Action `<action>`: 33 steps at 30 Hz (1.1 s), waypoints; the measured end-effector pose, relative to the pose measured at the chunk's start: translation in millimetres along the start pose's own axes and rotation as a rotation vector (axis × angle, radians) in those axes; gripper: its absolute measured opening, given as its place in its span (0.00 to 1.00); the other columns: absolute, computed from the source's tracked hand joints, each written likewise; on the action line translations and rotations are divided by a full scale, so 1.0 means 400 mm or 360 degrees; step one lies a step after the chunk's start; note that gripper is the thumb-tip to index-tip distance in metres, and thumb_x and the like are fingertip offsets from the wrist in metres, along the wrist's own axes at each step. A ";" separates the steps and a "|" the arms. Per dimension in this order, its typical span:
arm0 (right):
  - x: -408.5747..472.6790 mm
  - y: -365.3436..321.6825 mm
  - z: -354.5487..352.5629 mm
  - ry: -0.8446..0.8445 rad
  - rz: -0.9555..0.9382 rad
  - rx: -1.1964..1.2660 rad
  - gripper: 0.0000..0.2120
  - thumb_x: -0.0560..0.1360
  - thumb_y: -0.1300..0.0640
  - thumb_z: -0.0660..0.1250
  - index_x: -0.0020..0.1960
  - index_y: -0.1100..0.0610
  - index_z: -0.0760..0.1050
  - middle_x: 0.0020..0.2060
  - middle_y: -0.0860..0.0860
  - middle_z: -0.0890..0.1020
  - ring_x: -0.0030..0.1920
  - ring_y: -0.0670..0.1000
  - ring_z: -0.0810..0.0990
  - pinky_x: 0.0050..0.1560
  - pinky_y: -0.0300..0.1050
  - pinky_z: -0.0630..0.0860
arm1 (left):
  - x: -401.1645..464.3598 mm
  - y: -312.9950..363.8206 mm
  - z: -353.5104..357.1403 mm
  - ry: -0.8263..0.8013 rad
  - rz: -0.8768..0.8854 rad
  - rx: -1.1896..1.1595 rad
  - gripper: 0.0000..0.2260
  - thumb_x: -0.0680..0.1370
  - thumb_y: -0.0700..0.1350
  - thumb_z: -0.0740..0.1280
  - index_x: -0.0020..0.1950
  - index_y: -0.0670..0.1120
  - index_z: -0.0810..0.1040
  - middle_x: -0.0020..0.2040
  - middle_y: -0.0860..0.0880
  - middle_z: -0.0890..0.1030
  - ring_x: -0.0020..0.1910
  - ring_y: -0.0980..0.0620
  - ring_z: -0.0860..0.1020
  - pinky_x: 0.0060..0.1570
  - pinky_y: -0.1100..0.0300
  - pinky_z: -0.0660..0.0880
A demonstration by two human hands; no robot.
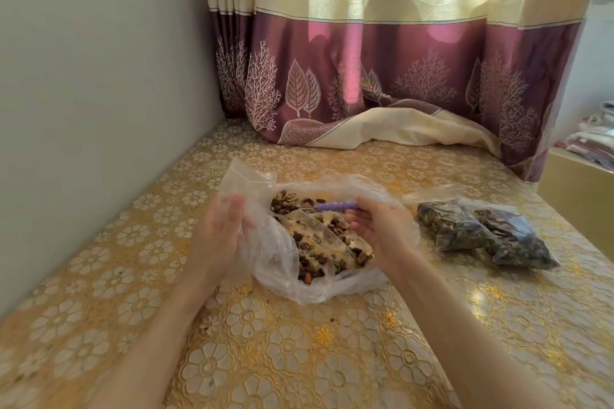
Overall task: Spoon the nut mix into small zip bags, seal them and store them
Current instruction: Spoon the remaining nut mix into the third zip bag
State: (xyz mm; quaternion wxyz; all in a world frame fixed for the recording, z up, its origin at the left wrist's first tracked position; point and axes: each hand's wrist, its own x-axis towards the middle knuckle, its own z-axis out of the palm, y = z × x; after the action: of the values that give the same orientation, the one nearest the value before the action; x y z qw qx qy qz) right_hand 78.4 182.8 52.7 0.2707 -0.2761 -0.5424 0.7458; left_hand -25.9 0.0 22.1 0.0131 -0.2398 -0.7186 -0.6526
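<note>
Nearest the camera, two bare forearms reach over the gold flower-patterned table. The left hand grips the rim of a small clear zip bag, fingers curled into the plastic to hold its mouth up. The right hand pinches the purple handle of a spoon; that handle lies nearly level, pointing left from the hand, its bowl buried in the nut mix inside a large crumpled plastic bag. The nut mix sits between the two hands, so the loaded spoon has only to carry on leftward to the held bag, which seems still empty, though the film blurs it. Right of the right hand lie two filled zip bags. Beyond hangs a purple and cream curtain.
</note>
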 end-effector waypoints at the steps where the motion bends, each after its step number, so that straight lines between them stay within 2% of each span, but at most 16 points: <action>1: 0.002 -0.007 -0.006 0.0032 -0.0008 0.0019 0.14 0.76 0.67 0.62 0.33 0.63 0.78 0.25 0.53 0.82 0.25 0.45 0.78 0.27 0.34 0.75 | 0.002 0.001 -0.002 0.0008 0.0026 0.0034 0.21 0.71 0.66 0.56 0.48 0.51 0.74 0.38 0.48 0.79 0.34 0.49 0.78 0.36 0.55 0.74; 3: 0.005 -0.021 -0.017 0.0075 -0.0037 0.0032 0.14 0.77 0.66 0.62 0.33 0.63 0.77 0.24 0.52 0.81 0.26 0.46 0.77 0.27 0.34 0.74 | 0.006 0.001 -0.009 0.0011 0.0060 0.0096 0.23 0.70 0.70 0.56 0.48 0.53 0.74 0.38 0.52 0.80 0.34 0.52 0.78 0.34 0.59 0.72; 6: 0.008 -0.044 -0.025 0.0089 -0.0103 0.0039 0.10 0.78 0.64 0.63 0.39 0.63 0.77 0.26 0.52 0.80 0.28 0.47 0.76 0.29 0.35 0.72 | 0.007 0.002 -0.018 0.0006 0.0055 0.0216 0.31 0.60 0.78 0.57 0.52 0.58 0.72 0.44 0.57 0.80 0.41 0.62 0.78 0.37 0.64 0.70; 8: 0.005 -0.065 -0.029 0.0078 -0.0180 0.0054 0.11 0.78 0.63 0.63 0.38 0.63 0.76 0.25 0.51 0.79 0.27 0.46 0.75 0.28 0.35 0.71 | 0.006 0.000 -0.021 -0.0014 0.0041 0.0280 0.35 0.58 0.79 0.58 0.55 0.58 0.70 0.49 0.59 0.78 0.46 0.60 0.78 0.39 0.63 0.71; 11: -0.005 -0.097 -0.029 0.0062 -0.0299 0.0069 0.12 0.78 0.61 0.63 0.37 0.63 0.77 0.27 0.53 0.79 0.27 0.46 0.74 0.26 0.35 0.70 | 0.007 -0.007 -0.019 -0.0018 0.0064 0.0387 0.29 0.64 0.72 0.63 0.58 0.58 0.69 0.56 0.55 0.75 0.52 0.53 0.75 0.43 0.60 0.72; 14: -0.019 -0.116 -0.022 0.0029 -0.0386 0.0070 0.13 0.78 0.61 0.63 0.38 0.64 0.78 0.26 0.52 0.79 0.26 0.45 0.74 0.25 0.34 0.68 | 0.007 -0.010 -0.017 -0.0041 0.0086 0.0425 0.28 0.65 0.71 0.62 0.59 0.57 0.69 0.57 0.56 0.74 0.53 0.54 0.74 0.42 0.67 0.68; 18: -0.044 -0.119 -0.002 -0.0071 -0.0501 -0.0051 0.13 0.78 0.60 0.64 0.39 0.66 0.79 0.29 0.55 0.80 0.27 0.46 0.74 0.25 0.34 0.68 | 0.002 -0.002 -0.016 -0.0066 0.0069 0.0412 0.46 0.56 0.80 0.58 0.64 0.52 0.70 0.59 0.56 0.74 0.56 0.54 0.74 0.49 0.60 0.71; 20: -0.061 -0.114 0.012 -0.0159 -0.0575 -0.0126 0.13 0.78 0.60 0.64 0.36 0.64 0.79 0.28 0.53 0.81 0.27 0.46 0.74 0.25 0.35 0.70 | 0.002 -0.002 -0.016 -0.0067 0.0049 0.0412 0.49 0.54 0.81 0.58 0.66 0.51 0.69 0.58 0.57 0.73 0.55 0.55 0.73 0.51 0.58 0.72; 23: -0.087 -0.104 0.035 -0.0358 -0.0786 -0.0258 0.13 0.78 0.62 0.63 0.37 0.64 0.78 0.27 0.48 0.83 0.27 0.46 0.75 0.25 0.34 0.71 | 0.005 -0.006 -0.017 -0.0103 0.0021 0.0354 0.45 0.58 0.77 0.62 0.66 0.49 0.69 0.57 0.54 0.77 0.54 0.53 0.76 0.51 0.53 0.76; 28: -0.102 -0.103 0.045 -0.0603 -0.1138 -0.0419 0.08 0.78 0.67 0.63 0.42 0.61 0.78 0.31 0.43 0.84 0.28 0.46 0.78 0.28 0.35 0.74 | 0.005 0.011 -0.010 -0.0014 0.0064 0.0138 0.25 0.62 0.63 0.68 0.56 0.55 0.71 0.48 0.61 0.77 0.43 0.67 0.78 0.38 0.69 0.75; 30: -0.099 -0.105 0.042 -0.0669 -0.1154 -0.0420 0.07 0.77 0.68 0.63 0.45 0.59 0.77 0.32 0.46 0.83 0.31 0.47 0.78 0.31 0.38 0.75 | 0.004 0.017 -0.010 0.0018 0.0101 0.0069 0.19 0.64 0.59 0.69 0.52 0.58 0.71 0.46 0.58 0.78 0.39 0.68 0.78 0.36 0.72 0.75; 33: -0.092 -0.107 0.036 -0.0720 -0.1140 -0.0426 0.06 0.77 0.67 0.64 0.48 0.60 0.78 0.35 0.52 0.82 0.33 0.49 0.79 0.33 0.41 0.76 | 0.000 0.023 -0.012 0.0041 0.0142 0.0038 0.16 0.66 0.57 0.69 0.51 0.56 0.71 0.45 0.55 0.79 0.36 0.66 0.79 0.33 0.71 0.74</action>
State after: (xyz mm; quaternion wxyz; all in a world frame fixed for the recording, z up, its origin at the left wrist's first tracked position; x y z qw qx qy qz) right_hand 98.6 158.8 101.7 0.3484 0.0669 -0.7412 0.5699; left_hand -24.0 -4.4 31.1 0.0544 -0.2630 -0.7147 -0.6459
